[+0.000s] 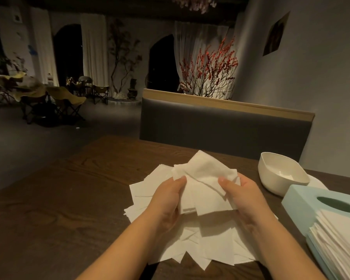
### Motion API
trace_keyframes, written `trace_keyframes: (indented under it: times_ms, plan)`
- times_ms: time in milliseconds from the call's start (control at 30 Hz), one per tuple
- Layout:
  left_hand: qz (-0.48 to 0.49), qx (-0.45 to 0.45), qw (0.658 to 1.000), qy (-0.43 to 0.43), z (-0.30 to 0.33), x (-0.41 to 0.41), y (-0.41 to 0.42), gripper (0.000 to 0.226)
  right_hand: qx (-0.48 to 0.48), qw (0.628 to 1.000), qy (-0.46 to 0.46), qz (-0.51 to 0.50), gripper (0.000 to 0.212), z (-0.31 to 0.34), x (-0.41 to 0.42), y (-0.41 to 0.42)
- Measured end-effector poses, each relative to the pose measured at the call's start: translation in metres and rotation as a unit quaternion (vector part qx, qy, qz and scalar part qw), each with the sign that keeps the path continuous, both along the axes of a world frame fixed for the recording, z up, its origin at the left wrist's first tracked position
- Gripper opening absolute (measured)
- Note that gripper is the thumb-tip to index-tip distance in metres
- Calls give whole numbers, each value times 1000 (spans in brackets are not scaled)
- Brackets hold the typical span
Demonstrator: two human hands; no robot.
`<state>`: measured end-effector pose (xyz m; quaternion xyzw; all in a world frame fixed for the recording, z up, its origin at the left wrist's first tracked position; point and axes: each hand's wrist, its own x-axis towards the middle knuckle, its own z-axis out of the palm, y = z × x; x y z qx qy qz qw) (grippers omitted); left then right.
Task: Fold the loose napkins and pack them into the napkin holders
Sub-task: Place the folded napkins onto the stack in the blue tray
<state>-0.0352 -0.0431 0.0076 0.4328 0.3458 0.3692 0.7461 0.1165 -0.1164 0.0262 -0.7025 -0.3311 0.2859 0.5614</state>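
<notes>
A small bunch of white napkins (204,178) is held up over the table, between both hands. My left hand (168,199) grips its left edge, thumb on top. My right hand (240,197) grips its right edge the same way. Under them a loose pile of white napkins (148,190) lies spread on the wooden table (59,209). At the right stands a pale blue napkin holder lid (303,199) with an oval slot. Beside it, at the frame's lower right, a neat stack of napkins (339,239) sits in a blue base.
A white bowl-shaped holder (281,174) stands at the right, behind the blue lid. A grey padded bench back (220,126) with a wooden top runs along the table's far side. Chairs and plants stand far off in the dim room.
</notes>
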Motion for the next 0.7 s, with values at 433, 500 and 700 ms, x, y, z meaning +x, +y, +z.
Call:
trace_keyframes:
  times_ms: [433, 500, 700]
  plan:
    - [-7, -25, 998, -64, -2, 7, -4, 9, -18, 987, -8, 160, 27, 1, -18, 0]
    - [-21, -43, 996, -79, 2, 6, -7, 11, -27, 989, -37, 138, 20, 2, -19, -1]
    - [2, -81, 991, -102, 4, 3, -7, 23, -21, 987, -48, 153, 25, 7, -24, -6]
